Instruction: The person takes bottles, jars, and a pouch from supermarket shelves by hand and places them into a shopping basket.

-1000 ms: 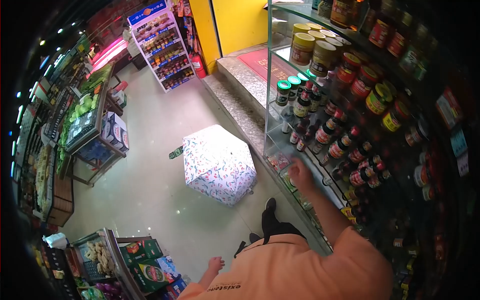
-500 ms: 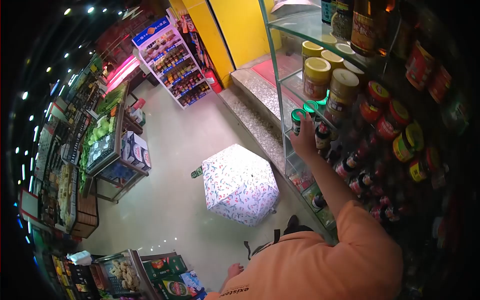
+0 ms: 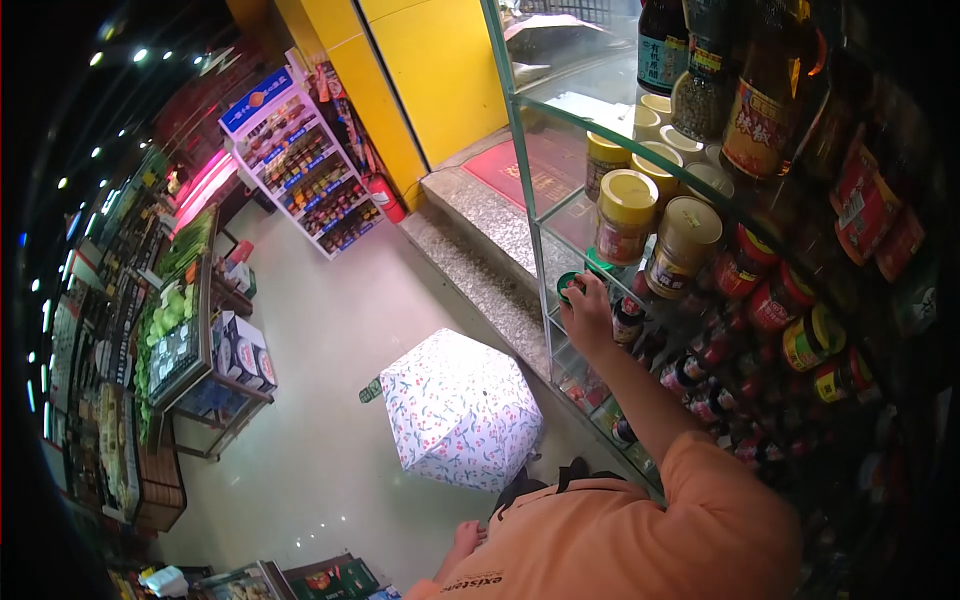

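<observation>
On a glass shelf, my right hand (image 3: 588, 312) has its fingers closed around the top of a small jar with a green lid (image 3: 569, 284). The fingers partly cover this jar. Just behind it shows another green lid (image 3: 600, 262). Jars with yellow lids (image 3: 627, 215) and a tan-lidded jar (image 3: 685, 245) stand close above my hand. Dark bottles (image 3: 628, 322) are to its right. Down by my body hangs my left hand (image 3: 467, 538), its fingers loosely bent and apart, with nothing visible in it.
An open flowered umbrella (image 3: 460, 410) rests on the floor beside the glass shelving (image 3: 530, 160). A stone step (image 3: 470, 255) runs behind it. Farther off stand a snack rack (image 3: 305, 165), a fire extinguisher (image 3: 385, 198) and a vegetable stand (image 3: 205, 350).
My right hand has closed more over the green-lidded jar, whose lid now looks tilted. The view has shifted, bringing the shelf's upper bottles further into sight. My left hand still hangs low.
</observation>
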{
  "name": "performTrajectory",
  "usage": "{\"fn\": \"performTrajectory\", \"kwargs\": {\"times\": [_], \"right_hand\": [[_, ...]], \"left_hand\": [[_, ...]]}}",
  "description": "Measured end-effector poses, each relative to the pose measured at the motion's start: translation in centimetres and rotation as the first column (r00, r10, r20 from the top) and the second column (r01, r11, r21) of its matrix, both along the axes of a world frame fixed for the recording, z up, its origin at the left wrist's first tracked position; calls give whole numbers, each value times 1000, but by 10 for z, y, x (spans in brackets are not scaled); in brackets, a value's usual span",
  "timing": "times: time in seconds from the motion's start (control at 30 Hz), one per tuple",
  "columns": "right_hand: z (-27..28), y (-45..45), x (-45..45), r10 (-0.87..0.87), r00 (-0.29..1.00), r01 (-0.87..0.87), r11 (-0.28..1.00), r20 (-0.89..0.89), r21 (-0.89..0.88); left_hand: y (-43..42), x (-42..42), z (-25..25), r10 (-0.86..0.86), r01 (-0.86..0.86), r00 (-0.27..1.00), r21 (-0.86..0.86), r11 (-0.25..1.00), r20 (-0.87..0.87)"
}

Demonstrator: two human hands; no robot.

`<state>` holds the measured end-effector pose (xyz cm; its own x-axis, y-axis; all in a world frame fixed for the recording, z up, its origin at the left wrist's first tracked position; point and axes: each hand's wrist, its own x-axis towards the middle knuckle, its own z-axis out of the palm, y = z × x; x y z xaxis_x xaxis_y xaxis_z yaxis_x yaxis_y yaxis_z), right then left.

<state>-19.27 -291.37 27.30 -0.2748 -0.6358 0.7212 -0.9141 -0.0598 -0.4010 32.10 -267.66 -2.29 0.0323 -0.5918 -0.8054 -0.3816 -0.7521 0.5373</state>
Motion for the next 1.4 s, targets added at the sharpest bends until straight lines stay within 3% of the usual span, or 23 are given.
{"fn": "performTrajectory", "kwargs": {"times": [0.27,0.33,0.37,0.4,0.43,0.47,0.53,0.67,0.73,0.77,0.83,1.07,1.2,1.27,1.4], "right_hand": [[2,23,23,82,972,-79,997,218,-25],[1,41,41,90,839,-101,995,537,-10],[7,52,52,75,841,-85,996,536,-6],[18,64,65,94,505,-167,986,858,-10],[22,73,75,77,60,-230,971,995,-61],[13,80,81,75,62,-206,977,995,-61],[-7,99,93,18,69,-150,989,997,-7],[-20,136,124,-110,99,58,993,989,105],[-27,153,140,-171,101,165,974,980,153],[-31,164,147,-146,50,183,974,988,135],[-25,181,158,-135,-28,210,968,990,138],[-54,251,184,-180,14,311,936,984,167],[-38,302,180,-217,67,350,919,974,180],[-37,335,177,12,-47,354,935,999,5],[-49,411,184,113,-78,401,913,990,-73]], "left_hand": [[-143,-25,7,-56,6,979,-244,970,-197],[-182,-53,40,-166,106,957,-248,963,-237],[-197,-69,61,-228,159,931,-244,957,-286],[-209,-87,82,-291,216,897,-244,945,-333],[-217,-105,109,-359,277,850,-252,927,-386],[-222,-124,139,-422,337,794,-261,904,-437],[-223,-158,201,-379,361,646,-172,916,-662],[-221,-195,217,-413,533,482,-115,838,-773],[-217,-201,209,-536,499,300,-348,793,-789],[-215,-202,205,-472,489,333,-279,826,-816],[-217,-202,205,-500,568,312,-263,780,-808],[-210,-226,212,-594,760,193,-264,594,-781],[-176,-251,224,-618,823,112,-276,497,-779],[-153,-263,223,-619,835,72,-292,466,-782],[-87,-276,222,-574,875,-22,-294,385,-818]]}}
